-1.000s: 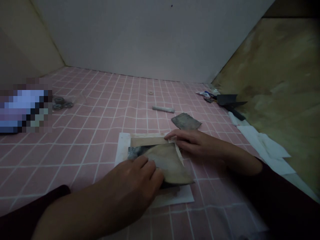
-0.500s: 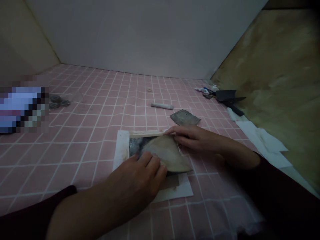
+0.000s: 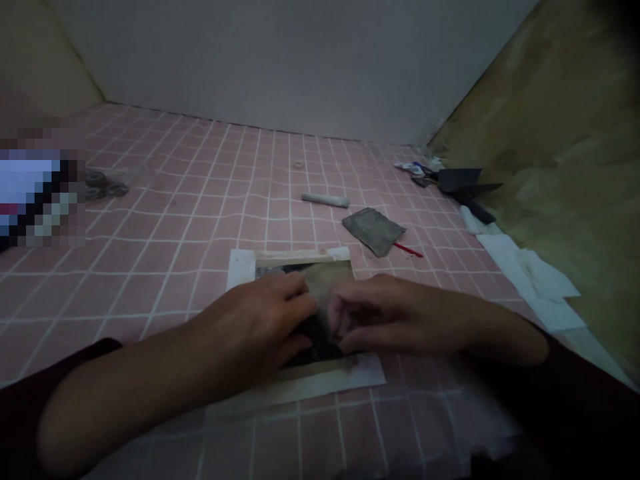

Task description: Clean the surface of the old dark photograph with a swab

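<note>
No words, labels or numbers can be read anywhere; the small blue-and-white packets (image 3: 411, 168) at the far right are too small and dim to make out any print.

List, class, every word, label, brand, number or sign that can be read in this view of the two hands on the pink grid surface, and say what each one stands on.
No text can be read anywhere in this view.
The small packets in the far right corner show blue and white markings, too small to read.
The white-bordered sheet under the left hand and right hand shows no legible writing.
</note>
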{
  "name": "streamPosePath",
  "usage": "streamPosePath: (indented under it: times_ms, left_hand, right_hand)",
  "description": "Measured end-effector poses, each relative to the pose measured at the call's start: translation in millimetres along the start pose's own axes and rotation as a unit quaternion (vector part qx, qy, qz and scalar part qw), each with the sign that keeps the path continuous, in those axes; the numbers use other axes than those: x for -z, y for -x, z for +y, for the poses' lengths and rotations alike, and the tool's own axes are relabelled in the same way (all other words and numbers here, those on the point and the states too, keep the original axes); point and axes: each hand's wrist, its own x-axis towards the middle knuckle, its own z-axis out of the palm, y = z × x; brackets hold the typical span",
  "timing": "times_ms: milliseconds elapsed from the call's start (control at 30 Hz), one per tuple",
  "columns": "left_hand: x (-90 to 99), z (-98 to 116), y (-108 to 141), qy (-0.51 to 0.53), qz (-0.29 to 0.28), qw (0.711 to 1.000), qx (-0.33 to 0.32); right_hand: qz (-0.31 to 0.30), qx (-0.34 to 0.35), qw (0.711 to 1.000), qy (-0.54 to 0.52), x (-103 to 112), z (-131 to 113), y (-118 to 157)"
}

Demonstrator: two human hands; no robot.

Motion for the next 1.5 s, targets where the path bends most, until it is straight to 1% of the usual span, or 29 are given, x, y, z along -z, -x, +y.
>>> streamPosePath:
  times_ms: [67, 167, 233, 267, 333, 400, 467, 533, 567, 633, 700, 767, 867, 933, 967, 1067, 1133, 1200, 1267, 1333, 1400, 1433, 1500]
  left_hand:
    - [1.7, -1, -1, 0.014, -0.004, 1.0, 0.008]
    - [2.9, -1, 0, 0.009, -0.009, 1.0, 0.017]
    - [3.0, -1, 1, 0.007, -0.015, 1.0, 0.018]
    - [2.9, -1, 1, 0.008, -0.015, 1.0, 0.018]
    - [2.4, -2, 1, 0.01, -0.015, 1.0, 0.018]
    - [2.0, -2, 1, 0.013, -0.015, 1.0, 0.016]
    - [1.8, -3, 0, 0.012, -0.015, 1.0, 0.015]
    - [1.6, -3, 0, 0.007, -0.016, 1.0, 0.016]
    - [1.5, -3, 0, 0.005, -0.016, 1.0, 0.017]
    - [1.2, -3, 0, 0.01, -0.016, 1.0, 0.016]
    - [0.8, -4, 1, 0.021, -0.01, 1.0, 0.01]
    - [0.8, -4, 1, 0.025, -0.006, 1.0, 0.009]
    - [1.4, -3, 1, 0.013, -0.008, 1.0, 0.015]
    - [1.8, -2, 1, 0.01, -0.008, 1.0, 0.014]
    - [1.9, -2, 1, 0.011, -0.007, 1.0, 0.012]
    - [2.3, -3, 0, 0.019, -0.002, 1.0, 0.006]
    - [2.4, -3, 0, 0.019, -0.005, 1.0, 0.007]
    - [2.0, -4, 0, 0.017, -0.008, 1.0, 0.009]
    - [1.2, -4, 0, 0.015, -0.011, 1.0, 0.009]
    - [0.1, -5, 0, 0.016, -0.007, 1.0, 0.01]
    - [-0.6, -6, 0, 0.022, -0.001, 1.0, 0.007]
    - [-0.7, -6, 0, 0.026, 0.001, 1.0, 0.005]
    - [-0.5, -6, 0, 0.029, 0.002, 1.0, 0.003]
  right_hand:
    - [-0.005, -0.015, 1.0, 0.021, -1, 1, -2]
    - [0.005, -0.06, 0.995, 0.082, 8, 6, 0]
    - [0.02, -0.075, 0.992, 0.097, 10, 8, 1]
    - [0.033, -0.071, 0.992, 0.099, 8, 8, 0]
    - [0.058, -0.041, 0.993, 0.096, 2, 5, -4]
    - [0.056, -0.013, 0.994, 0.089, -3, 3, -6]
    - [0.026, -0.023, 0.995, 0.091, -2, 2, -5]
    - [-0.001, -0.056, 0.993, 0.106, 1, 1, -2]
    - [-0.004, -0.067, 0.991, 0.114, 2, 1, -2]
    - [0.012, -0.061, 0.991, 0.118, 0, 0, -3]
    - [0.034, -0.029, 0.993, 0.106, -4, -1, -5]
    - [0.036, -0.016, 0.994, 0.1, -6, -2, -6]
    - [0.005, -0.063, 0.99, 0.13, -1, -2, -2]
    - [0.008, -0.079, 0.987, 0.142, 1, -2, -1]
    - [0.019, -0.073, 0.987, 0.139, 0, -2, -1]
    - [0.052, -0.025, 0.991, 0.119, -4, -2, -3]
    - [0.033, -0.018, 0.992, 0.116, -4, -2, -2]
    - [-0.004, -0.051, 0.991, 0.122, 0, -1, 1]
    - [-0.018, -0.085, 0.989, 0.122, 3, 0, 2]
    - [0.006, -0.073, 0.992, 0.107, 1, 2, -1]
    - [0.031, -0.031, 0.996, 0.081, -2, 2, -4]
    - [0.032, -0.017, 0.997, 0.071, -3, 2, -4]
    - [0.011, -0.026, 0.997, 0.071, -1, 1, -2]
